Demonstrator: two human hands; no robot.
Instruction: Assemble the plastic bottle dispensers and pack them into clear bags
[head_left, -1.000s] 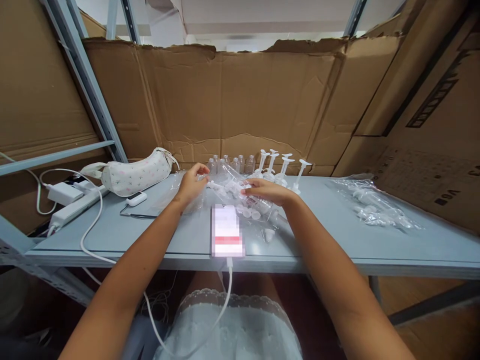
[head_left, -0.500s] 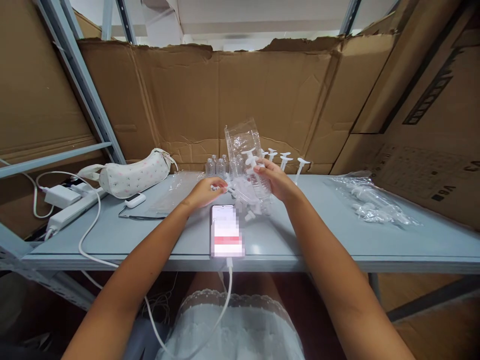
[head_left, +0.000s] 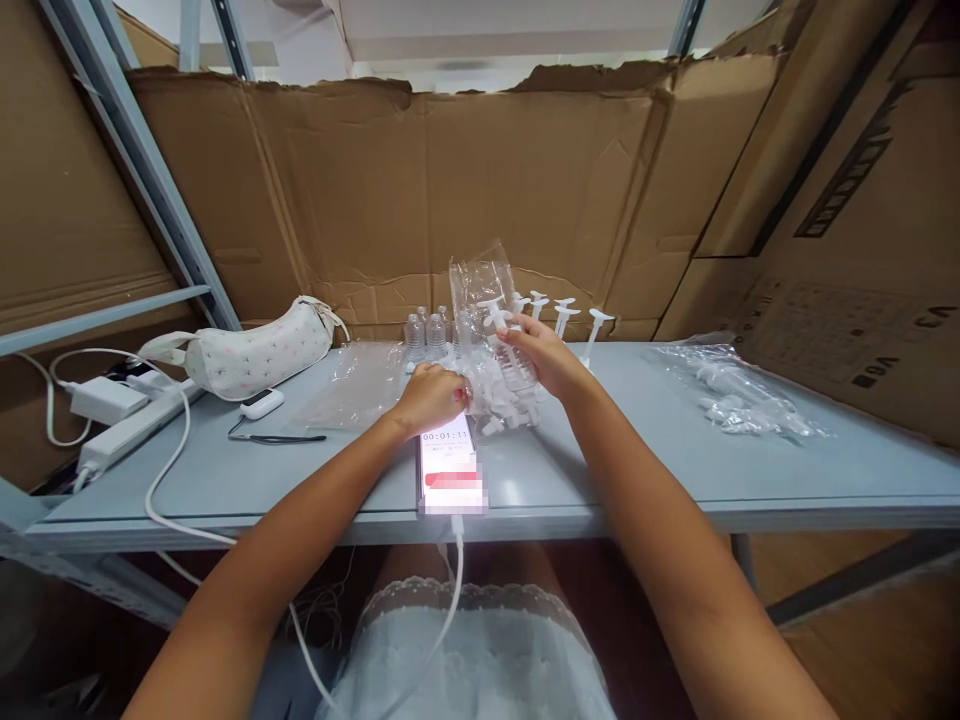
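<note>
My right hand (head_left: 546, 352) is closed on a clear bottle (head_left: 516, 368) at the middle of the table, beside an upright clear plastic bag (head_left: 481, 285). My left hand (head_left: 435, 398) is at the left edge of a pile of small white and clear parts (head_left: 506, 400), just above the phone. Its fingers are curled together, and what they hold, if anything, is too small to name. Several clear bottles (head_left: 435, 335) stand behind my left hand. Several white pump tops (head_left: 596, 325) stand upright behind my right hand.
A phone (head_left: 452, 475) with a white cable lies at the front edge of the table (head_left: 315, 490). To the left are a white pouch (head_left: 259, 355), a small white device (head_left: 262, 403), a power strip (head_left: 142, 430) and a flat clear bag (head_left: 356, 385). Another filled bag (head_left: 750, 395) lies right.
My left hand has moved right, towards the pile, and its fingers have closed in. My right hand remains on the bottle. The whole view has shifted slightly.
</note>
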